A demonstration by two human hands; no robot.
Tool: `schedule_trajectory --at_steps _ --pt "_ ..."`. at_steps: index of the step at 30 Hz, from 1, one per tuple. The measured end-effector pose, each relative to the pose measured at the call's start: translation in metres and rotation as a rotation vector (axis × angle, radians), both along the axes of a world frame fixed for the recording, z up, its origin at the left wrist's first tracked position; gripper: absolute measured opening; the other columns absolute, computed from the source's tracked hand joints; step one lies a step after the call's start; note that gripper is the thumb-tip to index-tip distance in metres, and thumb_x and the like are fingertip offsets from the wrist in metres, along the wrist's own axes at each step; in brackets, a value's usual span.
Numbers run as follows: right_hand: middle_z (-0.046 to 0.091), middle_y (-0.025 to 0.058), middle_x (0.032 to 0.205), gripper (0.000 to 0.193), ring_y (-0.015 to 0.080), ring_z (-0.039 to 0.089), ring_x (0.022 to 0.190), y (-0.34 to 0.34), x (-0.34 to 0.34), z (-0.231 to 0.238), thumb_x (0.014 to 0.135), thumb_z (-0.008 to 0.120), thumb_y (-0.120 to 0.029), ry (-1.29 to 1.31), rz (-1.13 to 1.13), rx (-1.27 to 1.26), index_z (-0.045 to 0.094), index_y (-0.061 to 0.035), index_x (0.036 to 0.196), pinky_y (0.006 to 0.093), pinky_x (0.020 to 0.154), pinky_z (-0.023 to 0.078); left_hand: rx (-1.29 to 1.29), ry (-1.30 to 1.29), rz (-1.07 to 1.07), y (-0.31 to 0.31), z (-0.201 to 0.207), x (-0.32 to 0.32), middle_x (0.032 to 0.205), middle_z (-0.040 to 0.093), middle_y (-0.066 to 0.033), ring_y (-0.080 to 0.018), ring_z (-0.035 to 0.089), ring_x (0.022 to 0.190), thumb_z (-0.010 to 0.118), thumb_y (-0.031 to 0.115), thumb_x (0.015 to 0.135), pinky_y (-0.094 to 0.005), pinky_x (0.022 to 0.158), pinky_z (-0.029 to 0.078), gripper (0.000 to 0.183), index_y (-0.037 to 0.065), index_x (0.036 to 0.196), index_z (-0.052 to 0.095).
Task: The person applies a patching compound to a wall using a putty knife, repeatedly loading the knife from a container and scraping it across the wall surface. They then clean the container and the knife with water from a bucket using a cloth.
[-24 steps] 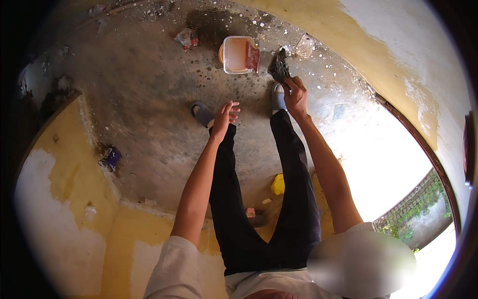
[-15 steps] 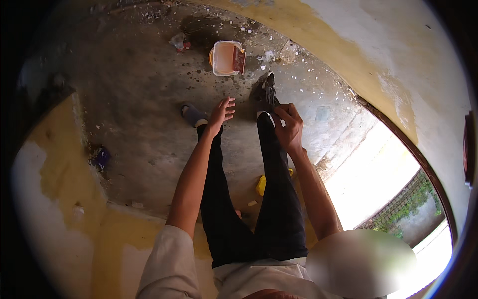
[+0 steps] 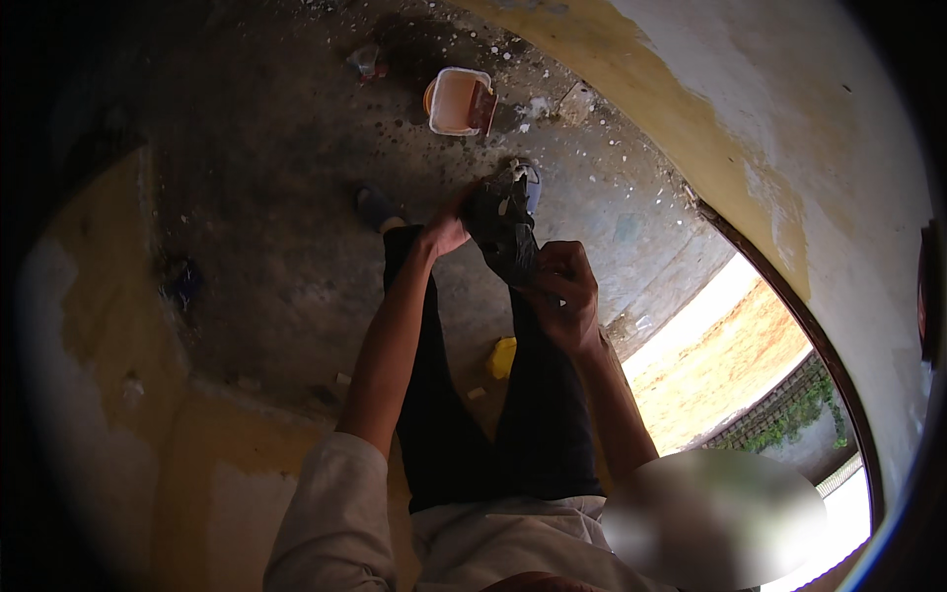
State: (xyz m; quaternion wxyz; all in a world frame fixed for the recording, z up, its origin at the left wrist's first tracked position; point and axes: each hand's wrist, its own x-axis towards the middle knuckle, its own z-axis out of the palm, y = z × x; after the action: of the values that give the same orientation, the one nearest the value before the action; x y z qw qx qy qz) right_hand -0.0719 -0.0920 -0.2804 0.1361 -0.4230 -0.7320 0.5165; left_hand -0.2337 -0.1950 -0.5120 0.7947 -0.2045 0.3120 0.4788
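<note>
A crumpled black plastic bag point(image 3: 501, 219) with pale specks on it hangs in front of my legs, above my right foot. My right hand point(image 3: 568, 292) is closed, its fingers pinching the bag's near right edge. Against the bag's left side rests my left hand point(image 3: 447, 229), holding it there with its fingers partly hidden behind the plastic. What is inside the bag, if anything, cannot be seen. Sandals point(image 3: 374, 208) are on my feet on the stained floor.
Ahead stands a white-rimmed square bucket point(image 3: 459, 103) with brownish contents and a red-brown piece at its right side. A clear plastic scrap point(image 3: 366, 61) lies beyond it. Something yellow point(image 3: 502, 357) sits by my legs, and a dark blue object point(image 3: 182, 280) by the left wall. A doorway opens right.
My left hand has moved from open in the air onto the bag. The bag has swung nearer and left, spreading wider between both hands. The right hand has lowered slightly, still gripping it.
</note>
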Motion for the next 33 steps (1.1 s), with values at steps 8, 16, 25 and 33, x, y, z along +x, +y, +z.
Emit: schedule_trajectory --at_steps 8,16,25,33 --pt "0.059 0.0178 0.124 0.019 0.0260 0.067 0.089 -0.011 -0.036 0.002 0.074 0.077 0.005 -0.066 0.017 -0.044 0.073 0.0000 0.092 0.0362 0.076 0.055 -0.120 0.054 0.064 -0.012 0.016 -0.030 0.132 0.062 -0.0010 -0.0136 0.061 0.116 0.042 0.040 0.107 -0.0320 0.100 0.049 0.047 0.007 0.138 0.054" --pt "0.063 0.0170 0.102 0.014 0.0327 0.066 0.087 -0.027 -0.050 -0.006 0.079 0.072 0.009 0.027 -0.026 -0.070 0.067 0.0039 0.091 0.0365 0.072 0.053 -0.191 0.191 0.117 -0.037 0.007 -0.034 0.129 0.061 -0.0021 -0.0152 0.059 0.113 0.044 0.042 0.105 -0.0354 0.098 0.047 0.044 0.011 0.133 0.057" --pt "0.059 0.0148 0.092 0.011 0.0303 0.063 0.081 -0.061 -0.051 -0.047 0.078 0.072 0.008 -0.037 -0.158 -0.027 0.066 0.0041 0.088 0.0350 0.067 0.050 -0.178 1.094 -0.273 -0.106 0.038 0.025 0.133 0.051 -0.0135 -0.0266 0.055 0.119 0.071 0.004 0.087 -0.0393 0.095 0.051 0.048 0.002 0.130 0.049" --pt "0.061 0.0139 0.094 0.013 0.0279 0.065 0.084 -0.080 -0.048 -0.056 0.079 0.071 0.004 -0.073 -0.206 -0.119 0.070 0.0039 0.092 0.0343 0.069 0.051 -0.153 1.184 -0.105 -0.108 0.034 0.070 0.113 0.061 -0.0176 -0.0284 0.064 0.099 0.068 0.015 0.086 -0.0381 0.084 0.052 0.042 0.001 0.123 0.053"
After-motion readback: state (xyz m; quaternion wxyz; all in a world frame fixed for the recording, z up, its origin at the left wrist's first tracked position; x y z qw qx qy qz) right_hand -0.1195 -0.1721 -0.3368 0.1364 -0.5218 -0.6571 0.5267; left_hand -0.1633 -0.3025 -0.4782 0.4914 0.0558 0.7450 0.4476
